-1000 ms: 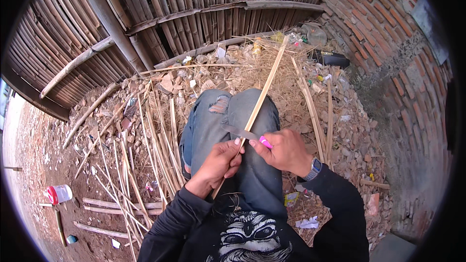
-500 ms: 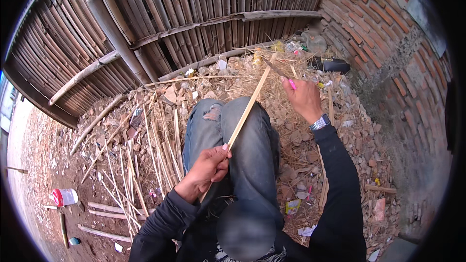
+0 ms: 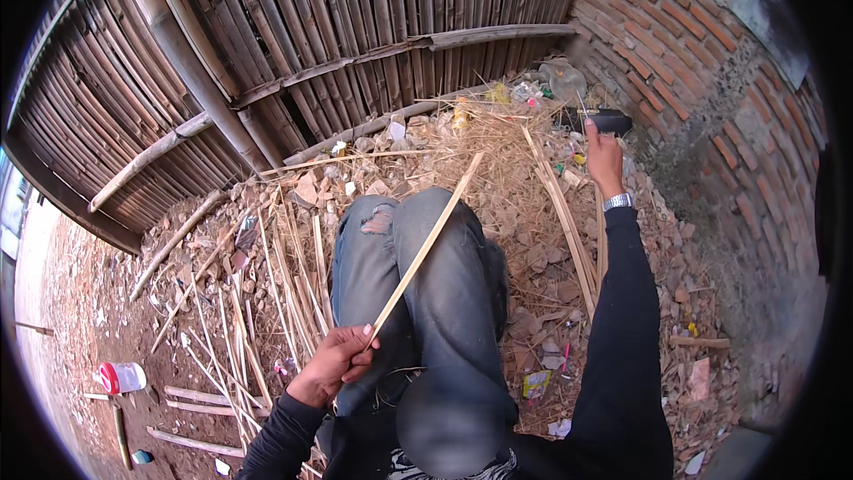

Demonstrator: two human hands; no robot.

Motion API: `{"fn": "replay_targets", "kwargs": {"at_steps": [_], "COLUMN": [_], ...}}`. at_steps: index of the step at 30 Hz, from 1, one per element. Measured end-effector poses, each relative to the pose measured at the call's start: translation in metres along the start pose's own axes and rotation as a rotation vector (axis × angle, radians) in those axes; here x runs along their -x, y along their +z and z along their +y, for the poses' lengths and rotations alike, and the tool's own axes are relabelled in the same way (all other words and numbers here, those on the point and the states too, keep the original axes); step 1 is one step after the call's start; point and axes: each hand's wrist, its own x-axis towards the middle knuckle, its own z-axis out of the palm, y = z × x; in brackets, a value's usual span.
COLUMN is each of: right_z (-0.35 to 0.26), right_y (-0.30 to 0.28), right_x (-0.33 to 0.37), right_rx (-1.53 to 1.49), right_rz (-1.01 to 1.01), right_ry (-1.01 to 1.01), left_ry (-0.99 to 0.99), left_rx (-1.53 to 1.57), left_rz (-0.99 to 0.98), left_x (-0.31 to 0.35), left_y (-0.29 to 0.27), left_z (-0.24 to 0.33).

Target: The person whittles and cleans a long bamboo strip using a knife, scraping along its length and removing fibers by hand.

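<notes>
My left hand (image 3: 336, 363) pinches the lower end of a pale bamboo strip (image 3: 426, 253). The strip slants up and away across my jeans (image 3: 444, 302), its far end beyond my knees. My right hand (image 3: 605, 164) is stretched out to the far right, well apart from the strip. Its fingers are closed round a knife (image 3: 582, 106), whose thin blade points up and shows nearly edge-on. The handle is mostly hidden in the fist.
Split bamboo strips lie at left (image 3: 293, 276) and at right (image 3: 564, 222). A bamboo fence (image 3: 355, 18) stands ahead, a brick wall (image 3: 684, 62) at right. A black object (image 3: 607, 120) lies near the wall, a red-and-white tub (image 3: 122, 378) at far left. Rubble and shavings cover the ground.
My right hand has swung away from the strip's far end, outward to the right, with the knife turned upward. My left hand has drawn the strip back toward me and left.
</notes>
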Motion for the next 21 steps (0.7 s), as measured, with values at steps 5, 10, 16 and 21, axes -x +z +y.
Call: {"fn": "replay_targets", "kwargs": {"at_steps": [5,10,16,21], "right_z": [0.025,0.066,0.113,0.123], "right_y": [0.002,0.021,0.028,0.022], "right_x": [0.100,0.233,0.385,0.451], "right_rx": [-0.103,-0.095,-0.025,0.007], "right_rz": [-0.245,-0.465,-0.636,-0.578], "right_ry": [0.144,0.369,0.528,0.614], "left_ry": [0.027,0.066,0.094,0.069], "left_rx": [-0.004,0.035,0.019,0.032], "left_rz": [-0.010,-0.074,-0.025,0.004], "left_x": [-0.011,-0.021,-0.024,-0.022], "left_y": [-0.001,0.000,0.005,0.009], "left_z": [-0.007,-0.005,-0.003,-0.003]}}
